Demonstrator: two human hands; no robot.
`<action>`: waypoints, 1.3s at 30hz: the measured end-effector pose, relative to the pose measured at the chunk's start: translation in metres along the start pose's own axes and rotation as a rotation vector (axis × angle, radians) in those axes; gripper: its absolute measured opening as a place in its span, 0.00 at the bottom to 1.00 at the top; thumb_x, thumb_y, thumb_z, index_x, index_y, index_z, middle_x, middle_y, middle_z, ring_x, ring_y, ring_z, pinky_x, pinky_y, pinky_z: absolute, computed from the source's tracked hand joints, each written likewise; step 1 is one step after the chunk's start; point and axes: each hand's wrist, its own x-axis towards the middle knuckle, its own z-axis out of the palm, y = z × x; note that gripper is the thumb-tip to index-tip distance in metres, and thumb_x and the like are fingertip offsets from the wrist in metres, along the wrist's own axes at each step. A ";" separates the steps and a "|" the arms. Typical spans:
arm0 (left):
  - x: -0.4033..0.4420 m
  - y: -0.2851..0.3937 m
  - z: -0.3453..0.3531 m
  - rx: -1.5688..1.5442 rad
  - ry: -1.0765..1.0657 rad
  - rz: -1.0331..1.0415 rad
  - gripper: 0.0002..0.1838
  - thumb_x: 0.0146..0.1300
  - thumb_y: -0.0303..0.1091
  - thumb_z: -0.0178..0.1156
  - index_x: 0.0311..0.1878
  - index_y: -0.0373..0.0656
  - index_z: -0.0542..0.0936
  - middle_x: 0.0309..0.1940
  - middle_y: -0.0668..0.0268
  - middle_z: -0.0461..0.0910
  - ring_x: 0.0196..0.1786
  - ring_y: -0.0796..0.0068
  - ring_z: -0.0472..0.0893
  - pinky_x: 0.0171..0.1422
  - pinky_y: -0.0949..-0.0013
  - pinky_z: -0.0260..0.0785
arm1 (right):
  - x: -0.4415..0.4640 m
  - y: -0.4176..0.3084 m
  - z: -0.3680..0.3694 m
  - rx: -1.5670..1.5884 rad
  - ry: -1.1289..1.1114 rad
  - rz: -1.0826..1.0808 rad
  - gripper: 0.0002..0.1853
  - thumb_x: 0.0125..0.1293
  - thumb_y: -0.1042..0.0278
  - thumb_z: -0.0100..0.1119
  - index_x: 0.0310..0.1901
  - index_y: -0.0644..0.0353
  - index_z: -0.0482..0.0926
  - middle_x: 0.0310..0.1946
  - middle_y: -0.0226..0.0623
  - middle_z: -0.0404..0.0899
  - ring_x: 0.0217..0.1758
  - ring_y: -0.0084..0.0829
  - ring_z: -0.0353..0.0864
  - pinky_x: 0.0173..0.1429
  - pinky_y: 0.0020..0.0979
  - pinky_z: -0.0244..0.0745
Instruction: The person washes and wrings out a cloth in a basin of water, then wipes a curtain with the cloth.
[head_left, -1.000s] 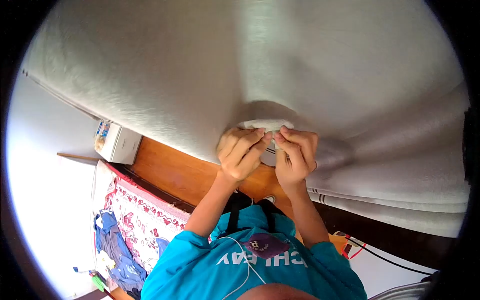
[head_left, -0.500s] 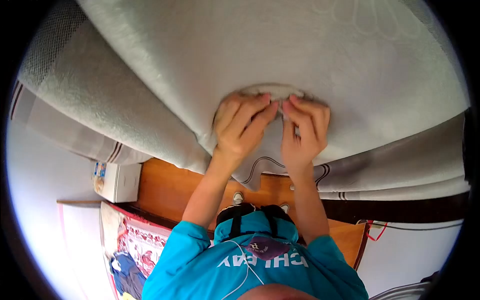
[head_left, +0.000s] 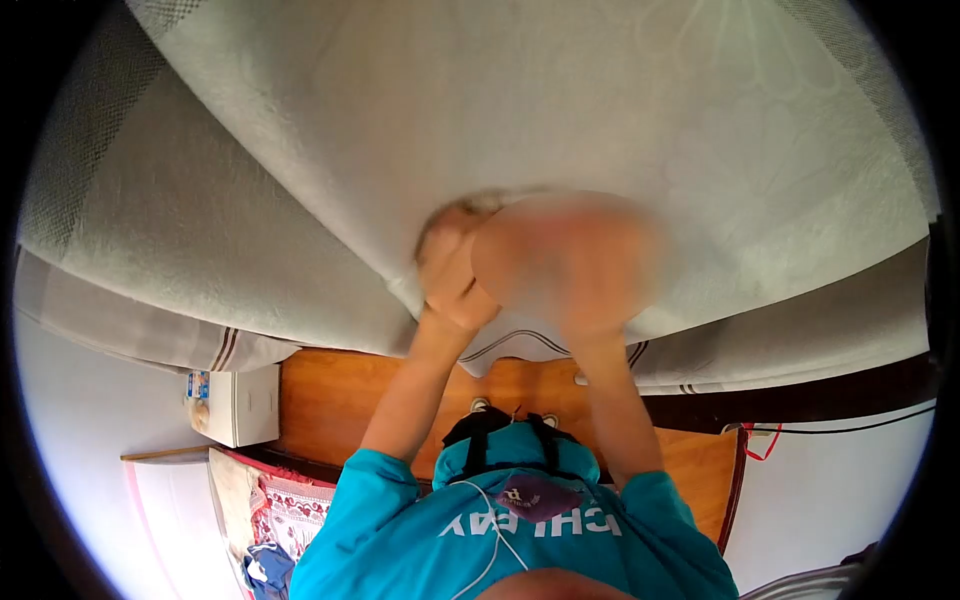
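A large light-grey cloth with a faint raised leaf-like pattern spreads across the upper view. My left hand is curled at it, its fingers bent in against the fabric and partly lost in blur. Close beside it, my right hand is smeared, so its fingers and anything between them cannot be made out. A dark curved line shows in the cloth above the left hand. Below both hands hangs a fold of cloth with thin dark stripes.
A small white cabinet stands at the left on the wooden floor. Red-and-white patterned fabric and a dark blue garment lie lower left. A dark board runs under the cloth at right, near a black cable.
Both hands stay close together at the cloth; their fingertips, distinct before, are now blurred. The view has shifted slightly, and the cabinet appears lower.
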 end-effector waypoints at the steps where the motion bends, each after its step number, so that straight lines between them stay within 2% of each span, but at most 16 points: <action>1: 0.027 0.001 0.000 0.034 0.062 0.014 0.10 0.43 0.20 0.75 0.30 0.42 0.86 0.35 0.66 0.83 0.35 0.65 0.79 0.36 0.65 0.72 | 0.016 -0.003 -0.003 -0.013 0.006 0.019 0.13 0.45 0.86 0.71 0.35 0.65 0.86 0.38 0.38 0.82 0.40 0.37 0.76 0.41 0.32 0.75; 4: 0.038 0.009 0.003 0.100 0.140 -0.008 0.09 0.44 0.20 0.74 0.30 0.43 0.86 0.35 0.66 0.83 0.35 0.65 0.79 0.37 0.65 0.71 | 0.039 -0.005 -0.002 0.019 0.103 -0.075 0.12 0.46 0.86 0.71 0.34 0.65 0.85 0.39 0.38 0.82 0.39 0.37 0.75 0.40 0.31 0.74; 7: -0.034 0.012 0.009 0.052 0.034 -0.013 0.11 0.41 0.21 0.74 0.32 0.42 0.87 0.37 0.66 0.83 0.33 0.69 0.79 0.35 0.66 0.70 | -0.024 0.003 -0.003 0.023 -0.055 0.023 0.10 0.47 0.86 0.72 0.31 0.64 0.84 0.35 0.37 0.80 0.36 0.35 0.73 0.38 0.31 0.72; 9: -0.036 0.018 0.010 0.055 0.023 -0.042 0.11 0.42 0.21 0.74 0.31 0.41 0.86 0.37 0.66 0.83 0.33 0.69 0.79 0.35 0.66 0.70 | -0.031 0.009 -0.001 0.046 -0.059 0.014 0.10 0.47 0.86 0.71 0.31 0.64 0.84 0.34 0.37 0.80 0.36 0.35 0.73 0.37 0.31 0.72; 15: 0.012 0.015 0.008 0.029 0.010 -0.046 0.09 0.45 0.21 0.74 0.31 0.42 0.87 0.37 0.67 0.83 0.36 0.66 0.78 0.38 0.65 0.72 | 0.000 0.005 -0.019 -0.044 -0.063 0.057 0.12 0.49 0.85 0.71 0.36 0.62 0.85 0.37 0.36 0.81 0.38 0.37 0.75 0.40 0.34 0.73; 18: 0.036 0.021 0.014 0.057 0.092 -0.059 0.08 0.46 0.21 0.74 0.31 0.42 0.87 0.36 0.67 0.83 0.35 0.66 0.78 0.36 0.66 0.71 | 0.010 0.002 -0.025 0.002 -0.142 0.253 0.13 0.49 0.84 0.71 0.38 0.61 0.85 0.39 0.36 0.81 0.39 0.37 0.76 0.42 0.35 0.73; 20: -0.005 0.010 0.014 0.000 0.075 -0.044 0.08 0.45 0.21 0.75 0.30 0.43 0.87 0.36 0.67 0.83 0.35 0.68 0.78 0.35 0.66 0.71 | -0.007 0.007 -0.023 -0.024 -0.107 0.130 0.13 0.49 0.84 0.72 0.37 0.61 0.86 0.39 0.36 0.82 0.39 0.37 0.76 0.42 0.35 0.73; 23: -0.069 0.020 0.021 -0.077 -0.079 -0.046 0.09 0.44 0.22 0.76 0.29 0.43 0.87 0.36 0.67 0.83 0.36 0.70 0.80 0.35 0.66 0.72 | -0.050 0.023 -0.016 -0.047 -0.073 0.031 0.12 0.49 0.83 0.72 0.36 0.61 0.86 0.39 0.36 0.83 0.39 0.37 0.76 0.42 0.35 0.74; 26: -0.034 0.037 0.020 -0.009 -0.096 -0.088 0.10 0.44 0.21 0.75 0.31 0.42 0.87 0.38 0.67 0.84 0.37 0.69 0.80 0.37 0.65 0.73 | -0.043 0.027 -0.024 -0.032 -0.062 0.015 0.12 0.49 0.86 0.69 0.36 0.62 0.85 0.39 0.39 0.82 0.39 0.38 0.77 0.43 0.35 0.74; 27: -0.018 0.034 0.022 -0.057 -0.081 -0.067 0.12 0.46 0.27 0.68 0.37 0.37 0.87 0.37 0.63 0.84 0.36 0.68 0.79 0.42 0.64 0.75 | -0.029 0.027 -0.026 -0.029 -0.041 -0.015 0.13 0.50 0.89 0.66 0.37 0.64 0.84 0.39 0.41 0.81 0.40 0.39 0.77 0.44 0.36 0.74; 28: 0.006 0.033 0.023 -0.059 -0.080 -0.066 0.12 0.46 0.27 0.68 0.37 0.37 0.87 0.37 0.63 0.84 0.36 0.68 0.79 0.42 0.64 0.75 | -0.011 0.026 -0.028 -0.031 -0.040 -0.016 0.13 0.50 0.89 0.66 0.37 0.64 0.84 0.39 0.41 0.81 0.40 0.39 0.77 0.44 0.36 0.74; 30: 0.042 0.035 0.027 -0.086 -0.036 -0.074 0.10 0.45 0.20 0.73 0.33 0.42 0.87 0.39 0.67 0.83 0.36 0.68 0.79 0.38 0.65 0.73 | 0.020 0.023 -0.035 -0.169 0.066 0.016 0.10 0.49 0.83 0.72 0.34 0.62 0.86 0.36 0.38 0.83 0.39 0.39 0.78 0.43 0.36 0.74; 31: 0.041 0.035 0.031 -0.087 -0.039 -0.079 0.10 0.45 0.20 0.73 0.33 0.42 0.87 0.39 0.67 0.83 0.36 0.68 0.79 0.38 0.65 0.73 | 0.021 0.024 -0.035 -0.169 0.061 0.018 0.10 0.49 0.83 0.72 0.34 0.62 0.86 0.36 0.38 0.83 0.39 0.39 0.78 0.43 0.36 0.74; 34: 0.023 0.033 0.038 -0.071 0.062 -0.066 0.10 0.45 0.20 0.72 0.33 0.42 0.87 0.37 0.67 0.83 0.36 0.68 0.79 0.38 0.64 0.73 | 0.015 0.029 -0.033 -0.172 0.061 -0.051 0.12 0.49 0.88 0.69 0.35 0.64 0.83 0.37 0.38 0.81 0.38 0.38 0.76 0.41 0.33 0.73; 36: -0.022 0.035 0.031 -0.052 -0.056 -0.079 0.10 0.48 0.24 0.70 0.36 0.38 0.87 0.38 0.65 0.84 0.36 0.69 0.79 0.43 0.65 0.74 | -0.029 0.034 -0.028 -0.082 -0.041 -0.047 0.10 0.50 0.88 0.69 0.32 0.64 0.81 0.37 0.39 0.81 0.38 0.37 0.76 0.40 0.33 0.73; 39: -0.069 0.039 0.028 -0.076 -0.077 -0.144 0.11 0.45 0.22 0.71 0.35 0.37 0.86 0.37 0.65 0.84 0.35 0.68 0.80 0.41 0.65 0.74 | -0.073 0.030 -0.018 -0.031 -0.081 0.051 0.10 0.50 0.88 0.69 0.30 0.64 0.80 0.36 0.37 0.81 0.38 0.36 0.76 0.40 0.34 0.72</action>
